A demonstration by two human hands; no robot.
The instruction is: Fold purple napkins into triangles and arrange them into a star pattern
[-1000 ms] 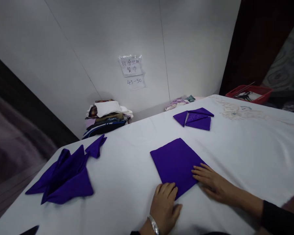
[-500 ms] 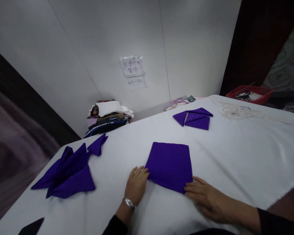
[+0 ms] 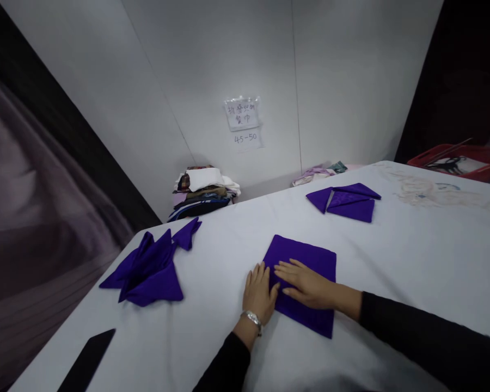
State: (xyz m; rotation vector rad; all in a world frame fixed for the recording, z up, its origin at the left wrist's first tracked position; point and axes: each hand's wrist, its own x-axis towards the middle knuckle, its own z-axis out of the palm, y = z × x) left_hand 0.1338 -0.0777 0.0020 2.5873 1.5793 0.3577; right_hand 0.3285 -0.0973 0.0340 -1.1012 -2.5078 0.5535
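Observation:
A purple cloth napkin, folded into a rough square, lies flat on the white-covered table in front of me. My left hand, with a metal watch or bracelet at the wrist, rests on its left edge, fingers stretched forward and thumb on the cloth. Flat across the napkin's upper middle lies my right hand, its fingers extended to the left and hiding part of the fabric. Neither hand grips anything.
To the left stands a purple napkin folded into pointed wings. Another folded purple napkin lies at the back right. Beyond the far edge are a clothes pile and a red basket. A dark flat object lies front left.
My right hand has left the napkin's lower right corner and moved left onto its middle. My left hand now lies flatter along the left edge. The view has swung left.

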